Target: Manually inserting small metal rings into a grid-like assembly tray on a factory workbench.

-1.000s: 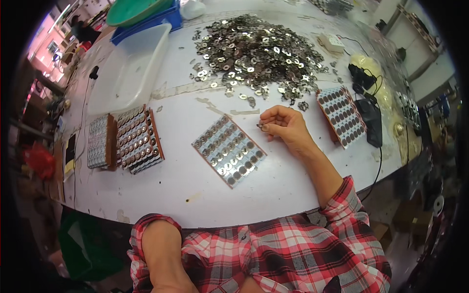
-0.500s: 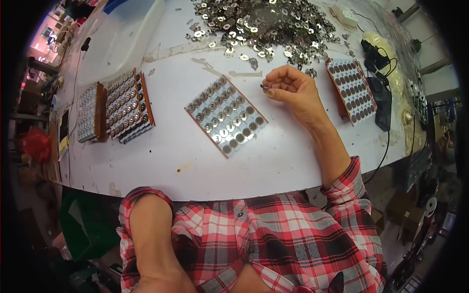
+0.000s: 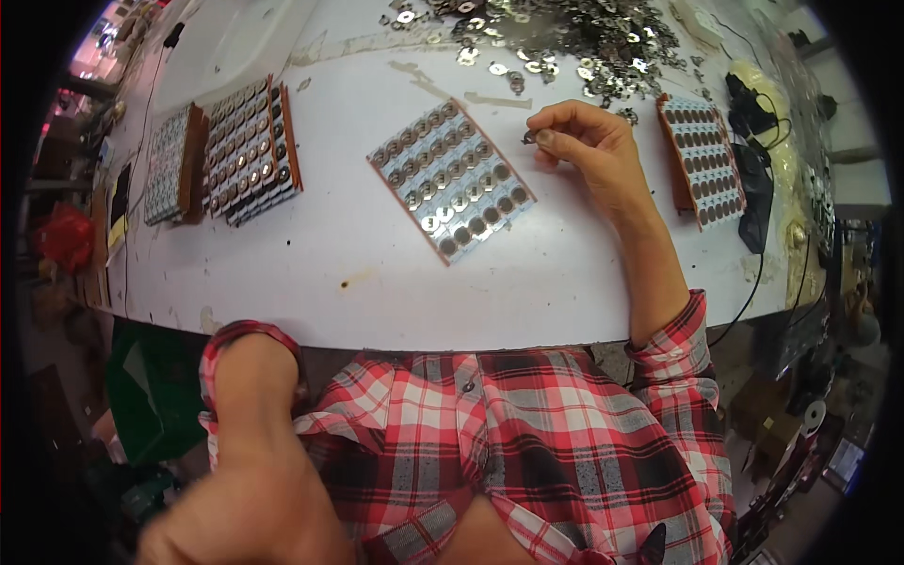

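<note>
My right hand (image 3: 593,146) is closed in a pinch above the table, and a small metal piece (image 3: 529,137) sticks out between thumb and forefinger. To the left of that hand, and apart from it, a panel (image 3: 452,179) lies slanted on the white table. Rows of round metal pieces sit on its light-blue face, and the row nearest me shows dark discs. My left hand (image 3: 240,518) is close in at the lower left, off the table and smeared by motion. Its fingers run out of sight, so I cannot tell what it holds.
Loose metal pieces (image 3: 603,38) lie heaped at the back. Stacked panels (image 3: 247,155) stand at the left, and another stack (image 3: 702,160) stands at the right beside black cables (image 3: 753,118). A translucent tray (image 3: 221,47) sits back left. The table's front edge (image 3: 405,349) runs before my body.
The view has tipped, so the table sits higher in the picture. My left hand has come further into view at the lower left. My right hand keeps its pinch on the metal piece.
</note>
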Motion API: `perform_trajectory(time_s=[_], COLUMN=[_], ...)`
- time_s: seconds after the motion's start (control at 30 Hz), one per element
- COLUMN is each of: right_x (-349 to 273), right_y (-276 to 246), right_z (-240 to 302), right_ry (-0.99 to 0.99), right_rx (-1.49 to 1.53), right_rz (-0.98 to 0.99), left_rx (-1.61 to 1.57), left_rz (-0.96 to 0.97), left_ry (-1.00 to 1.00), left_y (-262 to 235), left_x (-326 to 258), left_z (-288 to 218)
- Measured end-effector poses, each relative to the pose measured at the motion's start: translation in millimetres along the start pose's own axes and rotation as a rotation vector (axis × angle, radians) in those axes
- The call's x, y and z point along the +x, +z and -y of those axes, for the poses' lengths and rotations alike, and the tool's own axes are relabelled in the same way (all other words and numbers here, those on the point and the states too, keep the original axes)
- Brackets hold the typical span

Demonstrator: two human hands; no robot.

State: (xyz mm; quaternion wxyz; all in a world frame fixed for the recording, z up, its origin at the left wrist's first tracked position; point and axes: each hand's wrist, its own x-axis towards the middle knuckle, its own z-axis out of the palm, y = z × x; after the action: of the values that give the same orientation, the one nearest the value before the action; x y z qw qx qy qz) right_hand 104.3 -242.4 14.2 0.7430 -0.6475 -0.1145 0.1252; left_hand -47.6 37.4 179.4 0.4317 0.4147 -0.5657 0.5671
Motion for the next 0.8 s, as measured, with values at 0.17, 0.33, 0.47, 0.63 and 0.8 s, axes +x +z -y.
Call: perform_trajectory(time_s=[0.17,0.33,0.47,0.63,0.8], right_x=[-8.2,-9.3,-15.4,-16.1,-20.4], right_y=[11.3,24.0,36.7,34.7,44.7], right_z=[-5.0,-3.0,2.5,1.4,-1.9], right_ry=[0.089,0.027,0.039,0.048,0.058], right_rx=[-0.151,-0.331,-0.446,-0.569,-0.537], right_rz=[0.036,0.060,0.023,0.038,-0.063], left_rx=[0.423,0.210,0.095,0.137,0.216], left_rz=[0.422,0.732,0.887,0.899,0.885], left_ry=[-0.396,-0.836,-0.911,-0.894,-0.895], left_y=[-17.2,2.6,-0.1,2.5,5.7], left_x=[-90.4,-162.9,-184.9,-197.6,-197.9], left_z=[35.0,74.3,65.6,62.1,54.9])
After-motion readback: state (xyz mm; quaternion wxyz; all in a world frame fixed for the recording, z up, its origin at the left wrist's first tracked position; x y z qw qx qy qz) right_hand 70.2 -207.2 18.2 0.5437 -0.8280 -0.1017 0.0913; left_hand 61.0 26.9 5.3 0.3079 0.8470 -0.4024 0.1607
